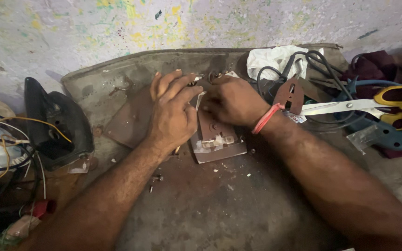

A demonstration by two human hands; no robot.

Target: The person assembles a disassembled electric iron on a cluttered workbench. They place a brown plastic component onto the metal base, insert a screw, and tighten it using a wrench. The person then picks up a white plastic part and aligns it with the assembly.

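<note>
Both hands meet over a brown iron plate on the desk: left hand (pixel 173 111) presses flat on it, right hand (pixel 231 100) pinches a small fitting at its far end, the plate (pixel 217 139) running toward the person.

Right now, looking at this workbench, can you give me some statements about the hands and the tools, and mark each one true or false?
1. Both hands, left hand and right hand, rest on the brown metal plate. True.
2. The right wrist wears a blue band. False: the band is red.
3. The scissors have yellow handles. True.
4. The black iron housing lies to the right of the hands. False: it lies to their left.
5. A white cloth lies near the wall. True.
</note>
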